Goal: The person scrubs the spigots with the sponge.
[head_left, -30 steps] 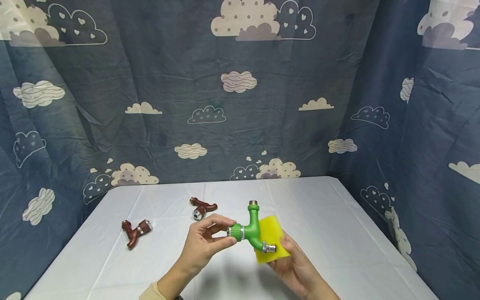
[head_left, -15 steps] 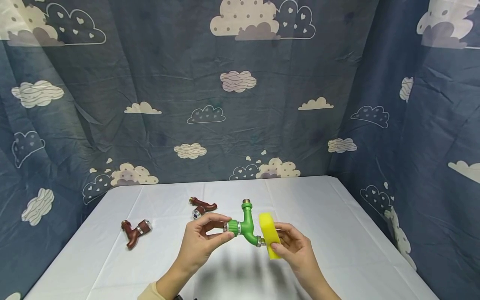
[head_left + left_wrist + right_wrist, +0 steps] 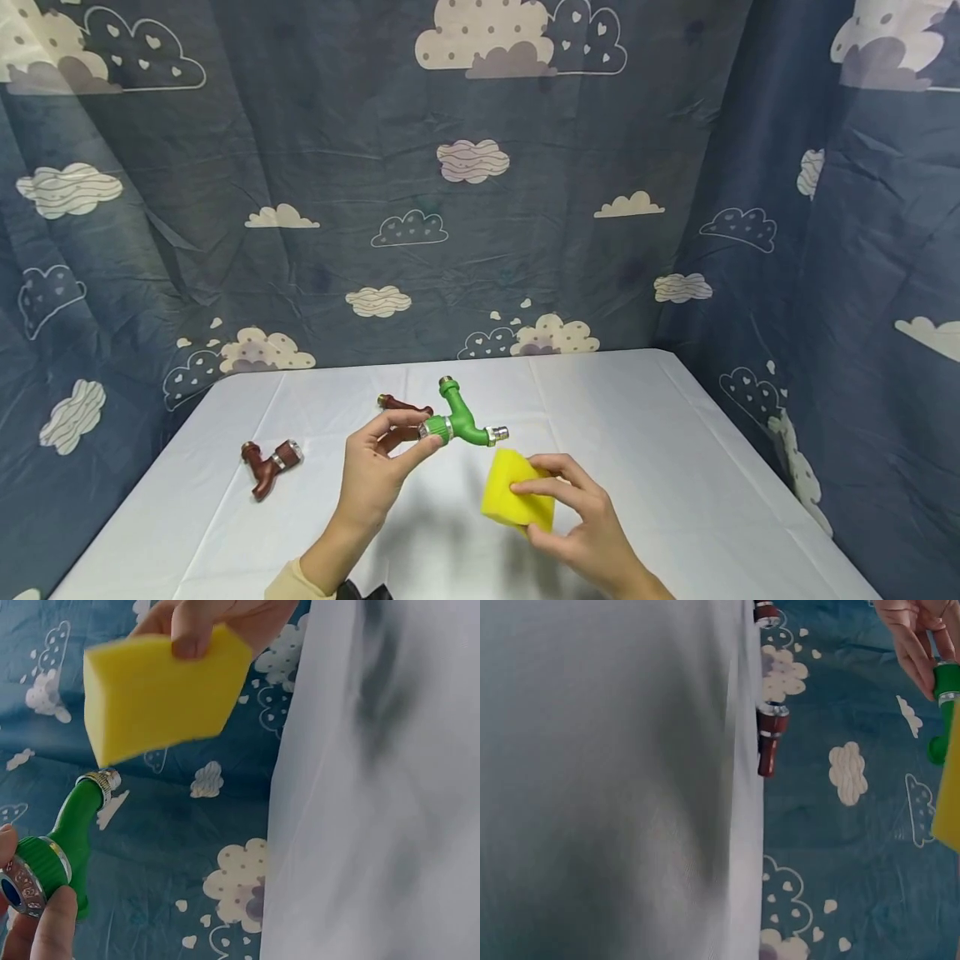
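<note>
My left hand (image 3: 375, 462) pinches the ribbed knob of a green tap (image 3: 465, 423) between thumb and fingers, held up over the table. The tap's metal-tipped spout points right and its threaded inlet points up. Just below and right of the spout, my right hand (image 3: 581, 517) grips a yellow sponge (image 3: 517, 492) by its right side. In the left wrist view the sponge (image 3: 165, 697) appears close above the metal end of the tap (image 3: 75, 817). The right wrist view shows only an edge of the sponge (image 3: 949, 795) in front of the tap.
A brown tap (image 3: 268, 467) lies on the white-covered table (image 3: 675, 467) at the left. Another brown tap (image 3: 403, 406) lies farther back, partly hidden behind my left hand. Dark cloud-patterned fabric (image 3: 480, 250) hangs behind and beside the table.
The green tap has moved left and up in my left hand, its spout tip now apart from the sponge. My right hand has shifted slightly left and down, turning the sponge's broad face into view.
</note>
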The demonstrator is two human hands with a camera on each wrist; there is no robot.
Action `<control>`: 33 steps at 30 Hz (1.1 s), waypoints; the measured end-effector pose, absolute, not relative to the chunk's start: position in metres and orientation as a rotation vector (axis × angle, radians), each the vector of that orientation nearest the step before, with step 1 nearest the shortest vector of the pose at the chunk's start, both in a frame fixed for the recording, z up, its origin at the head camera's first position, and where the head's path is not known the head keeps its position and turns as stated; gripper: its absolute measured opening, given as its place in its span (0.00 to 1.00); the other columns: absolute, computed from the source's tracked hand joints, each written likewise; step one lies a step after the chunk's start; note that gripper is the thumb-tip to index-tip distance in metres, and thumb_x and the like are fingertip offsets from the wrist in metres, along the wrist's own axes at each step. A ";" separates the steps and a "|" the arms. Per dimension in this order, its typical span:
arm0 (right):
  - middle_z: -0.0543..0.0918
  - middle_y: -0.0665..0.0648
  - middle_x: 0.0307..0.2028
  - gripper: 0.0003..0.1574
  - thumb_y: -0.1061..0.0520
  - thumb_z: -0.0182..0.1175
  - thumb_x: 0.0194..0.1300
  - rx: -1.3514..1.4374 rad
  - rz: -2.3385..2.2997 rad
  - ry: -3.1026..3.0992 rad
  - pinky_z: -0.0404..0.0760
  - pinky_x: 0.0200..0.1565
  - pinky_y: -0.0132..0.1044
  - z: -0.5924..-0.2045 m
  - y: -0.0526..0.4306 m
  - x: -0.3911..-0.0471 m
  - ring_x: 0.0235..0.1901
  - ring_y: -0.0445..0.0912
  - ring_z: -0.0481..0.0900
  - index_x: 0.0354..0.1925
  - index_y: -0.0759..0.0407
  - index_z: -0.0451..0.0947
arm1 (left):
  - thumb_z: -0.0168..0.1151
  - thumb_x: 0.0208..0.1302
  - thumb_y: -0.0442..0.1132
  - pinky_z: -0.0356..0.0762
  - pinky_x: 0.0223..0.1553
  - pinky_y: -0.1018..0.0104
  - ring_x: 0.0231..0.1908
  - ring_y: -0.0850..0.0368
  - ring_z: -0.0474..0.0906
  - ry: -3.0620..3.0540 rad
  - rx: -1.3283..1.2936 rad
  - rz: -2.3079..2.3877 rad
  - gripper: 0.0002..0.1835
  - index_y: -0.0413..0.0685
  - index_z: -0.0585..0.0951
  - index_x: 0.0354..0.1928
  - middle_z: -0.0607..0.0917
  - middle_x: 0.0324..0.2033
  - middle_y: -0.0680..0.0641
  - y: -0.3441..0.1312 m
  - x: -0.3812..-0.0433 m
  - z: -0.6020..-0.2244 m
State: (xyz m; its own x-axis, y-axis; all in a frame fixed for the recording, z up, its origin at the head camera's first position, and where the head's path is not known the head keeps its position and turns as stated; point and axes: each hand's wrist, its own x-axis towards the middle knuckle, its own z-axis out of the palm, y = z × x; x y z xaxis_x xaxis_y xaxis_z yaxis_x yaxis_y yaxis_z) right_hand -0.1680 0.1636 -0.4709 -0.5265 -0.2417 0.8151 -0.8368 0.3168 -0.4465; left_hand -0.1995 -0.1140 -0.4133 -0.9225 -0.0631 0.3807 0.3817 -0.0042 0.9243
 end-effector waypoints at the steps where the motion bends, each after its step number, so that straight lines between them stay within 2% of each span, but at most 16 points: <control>1: 0.83 0.58 0.56 0.40 0.74 0.77 0.41 0.953 1.198 -1.935 0.79 0.64 0.23 -0.471 0.164 -0.168 0.56 0.44 0.81 0.54 0.48 0.89 | 0.81 0.55 0.27 0.93 0.45 0.66 0.43 0.59 0.89 -1.970 -0.315 -2.002 0.18 0.37 0.88 0.49 0.92 0.49 0.49 -0.115 -0.200 -0.412; 7: 0.82 0.60 0.57 0.41 0.74 0.75 0.38 0.925 1.145 -1.879 0.77 0.65 0.21 -0.471 0.168 -0.169 0.58 0.44 0.80 0.53 0.49 0.89 | 0.81 0.57 0.30 0.92 0.44 0.66 0.42 0.59 0.89 -2.067 -0.296 -2.023 0.18 0.38 0.89 0.51 0.91 0.50 0.46 -0.119 -0.201 -0.410; 12: 0.83 0.59 0.57 0.40 0.74 0.76 0.40 1.010 1.199 -1.927 0.79 0.65 0.23 -0.471 0.168 -0.171 0.56 0.45 0.81 0.54 0.50 0.88 | 0.83 0.56 0.31 0.93 0.46 0.64 0.42 0.60 0.91 -2.223 -0.521 -1.978 0.18 0.41 0.91 0.50 0.90 0.52 0.39 -0.119 -0.195 -0.407; 16: 0.84 0.53 0.59 0.34 0.75 0.71 0.54 1.019 1.582 -2.022 0.81 0.64 0.28 -0.470 0.171 -0.171 0.58 0.42 0.82 0.57 0.52 0.86 | 0.80 0.57 0.28 0.93 0.47 0.58 0.44 0.60 0.90 -2.181 -0.829 -1.971 0.17 0.37 0.90 0.49 0.89 0.49 0.35 -0.121 -0.189 -0.403; 19: 0.85 0.48 0.57 0.28 0.72 0.60 0.68 1.003 2.075 -2.041 0.85 0.60 0.31 -0.468 0.174 -0.170 0.55 0.40 0.83 0.60 0.51 0.83 | 0.78 0.58 0.24 0.93 0.47 0.54 0.48 0.60 0.89 -2.070 -1.012 -2.010 0.16 0.34 0.88 0.49 0.88 0.49 0.39 -0.119 -0.186 -0.402; 21: 0.85 0.49 0.57 0.26 0.67 0.51 0.75 1.014 2.430 -2.002 0.87 0.58 0.34 -0.467 0.177 -0.170 0.54 0.42 0.84 0.65 0.51 0.79 | 0.76 0.58 0.22 0.93 0.48 0.53 0.50 0.60 0.89 -1.994 -1.067 -2.028 0.16 0.33 0.87 0.48 0.88 0.50 0.44 -0.117 -0.185 -0.403; 24: 0.82 0.52 0.61 0.30 0.57 0.40 0.82 0.997 2.913 -1.901 0.88 0.63 0.39 -0.464 0.179 -0.167 0.57 0.45 0.85 0.77 0.49 0.67 | 0.74 0.58 0.20 0.93 0.48 0.54 0.52 0.60 0.88 -1.900 -1.090 -2.014 0.16 0.32 0.84 0.48 0.88 0.51 0.51 -0.113 -0.184 -0.405; 27: 0.80 0.56 0.66 0.32 0.50 0.37 0.85 0.987 3.250 -1.715 0.84 0.69 0.42 -0.462 0.179 -0.165 0.62 0.48 0.85 0.81 0.47 0.58 | 0.74 0.58 0.19 0.93 0.48 0.57 0.53 0.60 0.88 -1.842 -1.045 -1.951 0.17 0.32 0.83 0.49 0.87 0.52 0.51 -0.111 -0.184 -0.407; 30: 0.81 0.57 0.66 0.29 0.49 0.37 0.85 1.067 3.404 -1.516 0.83 0.70 0.42 -0.462 0.178 -0.163 0.63 0.48 0.85 0.78 0.48 0.62 | 0.75 0.57 0.19 0.93 0.49 0.58 0.54 0.60 0.88 -1.826 -0.924 -1.867 0.18 0.32 0.84 0.49 0.86 0.52 0.44 -0.111 -0.186 -0.408; 33: 0.83 0.54 0.62 0.27 0.54 0.37 0.84 1.199 3.362 -1.449 0.86 0.65 0.39 -0.464 0.179 -0.162 0.59 0.46 0.86 0.74 0.49 0.66 | 0.78 0.55 0.20 0.92 0.50 0.60 0.52 0.61 0.88 -1.863 -0.769 -1.819 0.19 0.33 0.85 0.49 0.86 0.51 0.38 -0.113 -0.190 -0.410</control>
State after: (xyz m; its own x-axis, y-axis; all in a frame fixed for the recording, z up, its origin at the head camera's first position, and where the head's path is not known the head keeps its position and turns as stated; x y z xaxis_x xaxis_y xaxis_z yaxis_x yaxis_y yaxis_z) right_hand -0.1615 0.1787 -0.4638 -0.5874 -0.7753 0.2320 0.3637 -0.5091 -0.7801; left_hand -0.1899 -0.1132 -0.4100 -0.7572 0.0939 0.6464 0.6485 -0.0108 0.7611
